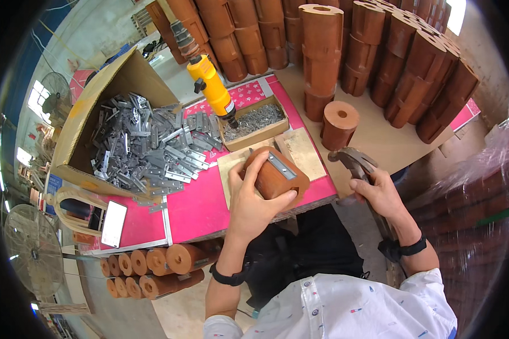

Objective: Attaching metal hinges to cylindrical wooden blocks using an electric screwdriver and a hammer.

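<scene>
My left hand [250,204] is closed round a reddish-brown cylinder [270,183], thumb on the near side. The cylinder lies on its side on a pale wooden board [308,144]. A grey metal plate with holes [281,166] sits in a slot along its top. To the right, my right hand [382,196] grips a hammer [353,160] by the handle, its head raised beside the table edge and apart from the cylinder. Beyond the board, a yellow power screwdriver [211,85] hangs bit-down at a small cardboard box of screws [283,125].
A tipped cardboard box [76,133] spills metal plates [175,152] over the pink tabletop [201,206]. One short cylinder [341,121] stands near stacked brown cylinders [322,51] at the back right. A phone [114,224] leans at the left. More cylinders [181,259] lie below the table edge.
</scene>
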`<act>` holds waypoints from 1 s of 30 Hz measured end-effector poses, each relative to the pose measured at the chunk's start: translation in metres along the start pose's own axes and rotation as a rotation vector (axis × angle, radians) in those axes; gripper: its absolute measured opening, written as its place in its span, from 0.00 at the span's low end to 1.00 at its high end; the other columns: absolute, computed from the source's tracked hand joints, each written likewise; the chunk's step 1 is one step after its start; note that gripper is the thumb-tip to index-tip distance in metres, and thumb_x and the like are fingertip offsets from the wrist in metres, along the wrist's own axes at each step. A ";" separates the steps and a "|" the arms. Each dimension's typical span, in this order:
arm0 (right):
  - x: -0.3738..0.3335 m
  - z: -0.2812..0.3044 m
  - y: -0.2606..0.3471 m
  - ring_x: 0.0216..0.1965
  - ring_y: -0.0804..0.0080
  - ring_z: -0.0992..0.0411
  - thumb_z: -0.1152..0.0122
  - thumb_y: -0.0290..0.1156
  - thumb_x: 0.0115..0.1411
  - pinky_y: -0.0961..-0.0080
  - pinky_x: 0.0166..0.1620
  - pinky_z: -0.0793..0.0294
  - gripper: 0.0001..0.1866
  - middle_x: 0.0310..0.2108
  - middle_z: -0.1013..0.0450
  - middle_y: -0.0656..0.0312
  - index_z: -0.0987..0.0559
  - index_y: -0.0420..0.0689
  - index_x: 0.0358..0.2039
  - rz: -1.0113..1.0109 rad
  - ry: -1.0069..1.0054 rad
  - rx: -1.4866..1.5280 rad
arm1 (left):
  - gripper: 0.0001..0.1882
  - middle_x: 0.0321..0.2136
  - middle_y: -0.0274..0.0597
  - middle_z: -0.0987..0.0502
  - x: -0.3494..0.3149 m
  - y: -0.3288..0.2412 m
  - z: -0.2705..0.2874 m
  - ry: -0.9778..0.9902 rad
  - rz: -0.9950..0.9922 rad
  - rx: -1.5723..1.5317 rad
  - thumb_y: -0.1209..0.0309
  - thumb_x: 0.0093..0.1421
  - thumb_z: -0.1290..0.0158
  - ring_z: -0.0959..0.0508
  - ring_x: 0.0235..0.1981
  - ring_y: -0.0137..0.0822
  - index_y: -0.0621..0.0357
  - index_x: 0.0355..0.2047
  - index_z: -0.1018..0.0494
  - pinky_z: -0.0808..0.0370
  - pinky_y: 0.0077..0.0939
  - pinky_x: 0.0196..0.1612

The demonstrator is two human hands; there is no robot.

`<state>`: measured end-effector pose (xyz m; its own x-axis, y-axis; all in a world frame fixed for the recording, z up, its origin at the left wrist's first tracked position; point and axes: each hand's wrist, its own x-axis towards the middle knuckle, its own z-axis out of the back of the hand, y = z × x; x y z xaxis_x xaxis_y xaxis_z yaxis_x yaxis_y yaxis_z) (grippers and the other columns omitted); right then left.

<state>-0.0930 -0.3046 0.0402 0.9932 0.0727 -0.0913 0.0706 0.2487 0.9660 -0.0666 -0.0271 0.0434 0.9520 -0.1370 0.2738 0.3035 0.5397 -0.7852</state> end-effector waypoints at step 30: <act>0.017 -0.028 0.035 0.26 0.82 0.31 0.41 0.29 0.60 0.82 0.29 0.31 0.07 0.25 0.31 0.67 0.26 0.38 0.35 -0.068 0.026 -0.058 | 0.37 0.49 0.57 0.35 -0.006 -0.012 0.033 -0.098 -0.009 0.578 0.53 0.41 0.32 0.34 0.50 0.54 0.49 0.52 0.28 0.36 0.47 0.55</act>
<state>-0.0758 -0.2677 0.0655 0.9834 0.0788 -0.1637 0.1320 0.3093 0.9418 -0.0770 -0.0053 0.0702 0.9331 -0.0810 0.3505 0.2141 0.9080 -0.3601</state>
